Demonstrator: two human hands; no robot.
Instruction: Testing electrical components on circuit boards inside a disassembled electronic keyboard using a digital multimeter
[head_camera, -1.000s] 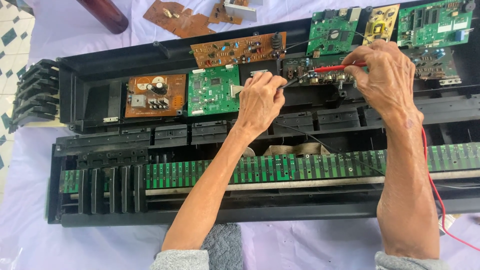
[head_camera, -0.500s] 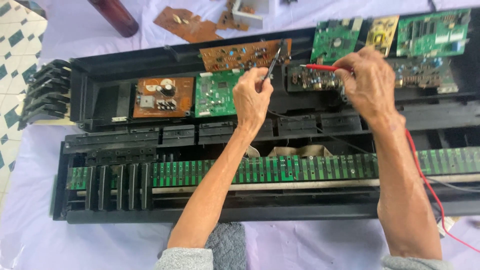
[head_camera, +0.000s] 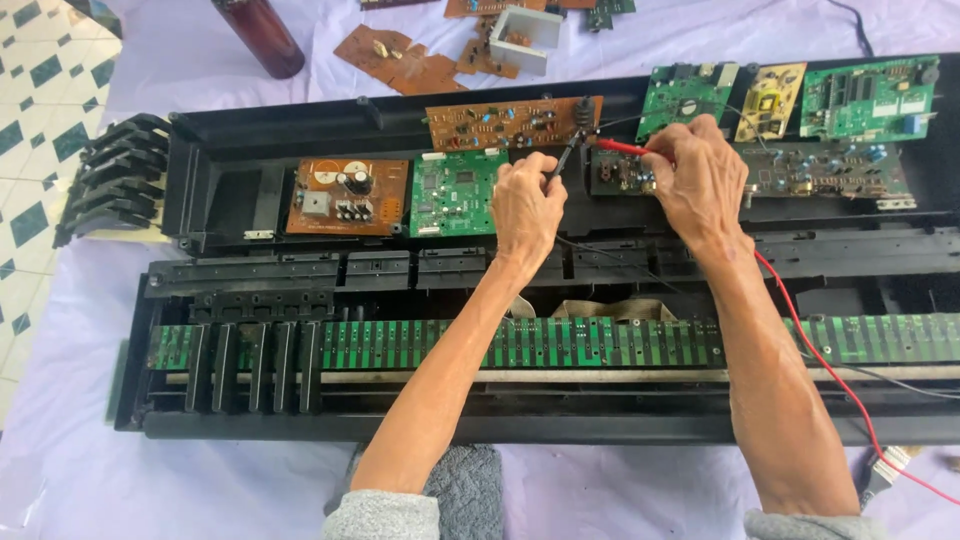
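Observation:
An opened black electronic keyboard case (head_camera: 250, 200) lies across a white cloth. My left hand (head_camera: 525, 205) grips a black test probe (head_camera: 572, 140) whose tip points up at a brown circuit board (head_camera: 510, 122). My right hand (head_camera: 695, 180) pinches a red test probe (head_camera: 620, 148), its tip close to the black one, above a dark circuit board (head_camera: 615, 172). A red wire (head_camera: 815, 350) trails from it along my right forearm. A green board (head_camera: 455, 192) sits just left of my left hand.
A long green key-contact strip (head_camera: 600, 343) runs across the case front, with several black keys (head_camera: 250, 350) at its left. More green and yellow boards (head_camera: 865, 95) sit at top right. A brown bottle (head_camera: 258, 35), loose brown boards (head_camera: 400, 65) and detached black keys (head_camera: 115, 180) lie outside.
Both hands have shifted slightly, the two probe tips coming closer together near the brown board. The camera view has drifted, so the case sits lower and more to the right.

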